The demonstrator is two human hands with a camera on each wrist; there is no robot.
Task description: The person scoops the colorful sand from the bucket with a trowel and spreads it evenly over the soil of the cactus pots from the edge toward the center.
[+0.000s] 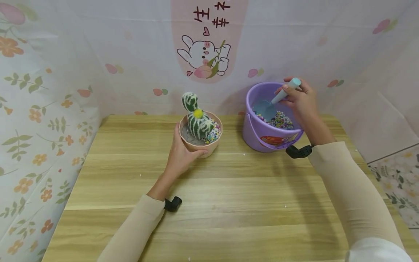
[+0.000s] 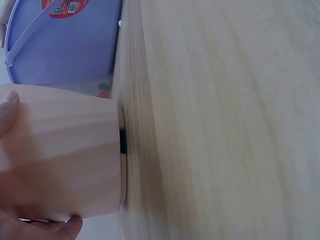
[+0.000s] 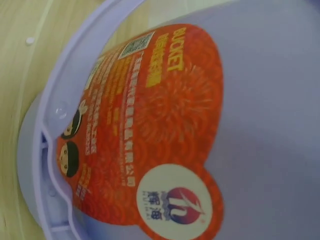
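My left hand (image 1: 182, 154) grips the side of a peach fluted flower pot (image 1: 209, 148), fingers around its far left side and thumb along the front. In the pot stands a green cactus (image 1: 198, 127) with white fuzz and a yellow flower; colourful pebbles (image 1: 214, 133) lie on its right side, grey fill on the left. My right hand (image 1: 302, 102) holds the pale blue handle of a small shovel (image 1: 284, 94) over a purple bucket (image 1: 256, 133). The shovel's blade is down inside, by multicoloured pebbles (image 1: 280, 120). In the right wrist view the bucket's red label (image 3: 165, 105) fills much of the frame.
Both pot and bucket stand near the back edge of a wooden table (image 1: 222, 211). Behind them hangs a white printed cloth (image 1: 137, 54). The bucket's handle (image 1: 270, 145) hangs down at its front. A few stray white pebbles (image 1: 244, 154) dot the tabletop.
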